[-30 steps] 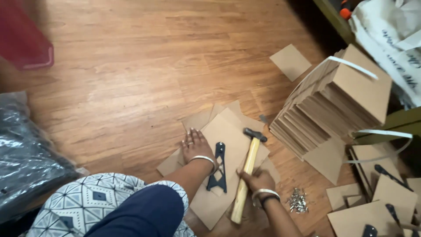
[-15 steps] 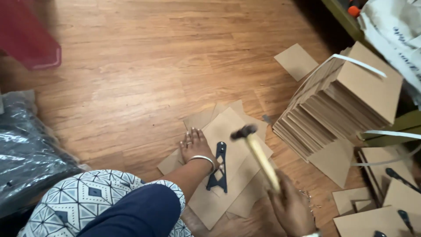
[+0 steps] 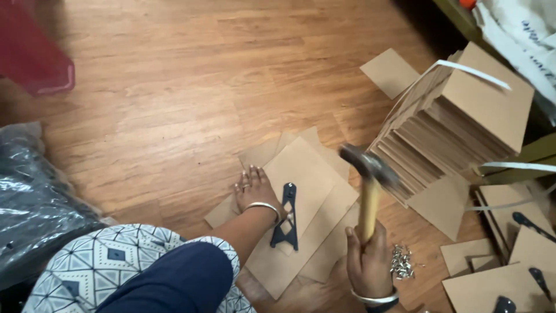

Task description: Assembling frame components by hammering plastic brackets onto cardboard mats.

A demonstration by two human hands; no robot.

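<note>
Wooden floor (image 3: 174, 87): the work lies directly on it. A tall banded stack of brown boards (image 3: 457, 127) stands to the right, and loose boards with black fittings lie near the lower right corner.

Work piece: a brown backing board (image 3: 307, 191) lies flat on other boards in front of the person. A black metal bracket (image 3: 286, 217) lies on it, lengthwise toward the person.

Left hand (image 3: 253, 188): spread flat, palm down, on the board's left edge just beside the bracket. It holds nothing and pins the board.

Right hand (image 3: 368, 261): grip closed round the wooden handle of a hammer (image 3: 369, 188), whose head is raised and blurred, to the right of the bracket.

A small heap of silver fasteners (image 3: 401, 262) lies beside the right hand.

Judgement: the fixing step is in hand, mid-swing. The strike calls for a square landing on the bracket's fixing point, clear of the left fingers.
</note>
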